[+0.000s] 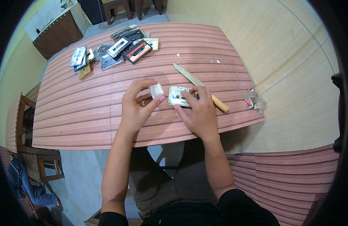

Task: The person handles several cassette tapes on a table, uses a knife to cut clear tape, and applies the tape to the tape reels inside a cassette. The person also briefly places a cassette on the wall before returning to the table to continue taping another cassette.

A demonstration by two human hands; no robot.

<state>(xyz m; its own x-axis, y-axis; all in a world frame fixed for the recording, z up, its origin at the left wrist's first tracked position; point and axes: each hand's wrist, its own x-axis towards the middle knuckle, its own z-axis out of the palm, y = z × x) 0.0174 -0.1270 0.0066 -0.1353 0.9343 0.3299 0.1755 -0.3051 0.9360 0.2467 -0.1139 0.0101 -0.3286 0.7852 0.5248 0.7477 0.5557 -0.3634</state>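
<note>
Between the thumb and fingers of my left hand [135, 103] is a small white curved piece [156, 91]; whether it is a tape roll or a folded strip I cannot tell. Just right of it, a white cassette tape [174, 98] with a pale label lies at the table's middle. My right hand [201, 113] grips this cassette, thumb at its near edge and fingers over its right part. A knife [189, 76] with a wooden handle rests beyond and beside my right hand, its blade pointing to the far left. Part of the knife is hidden behind my fingers.
Several cassettes [138, 51] lie piled on the striped table [80, 120] at the far left. Crumpled clear plastic [255, 102] sits by the right edge, against the pale wall [294, 94]. Small white scraps [218, 61] are scattered beyond the knife. Another person's leg [38, 192] shows at lower left.
</note>
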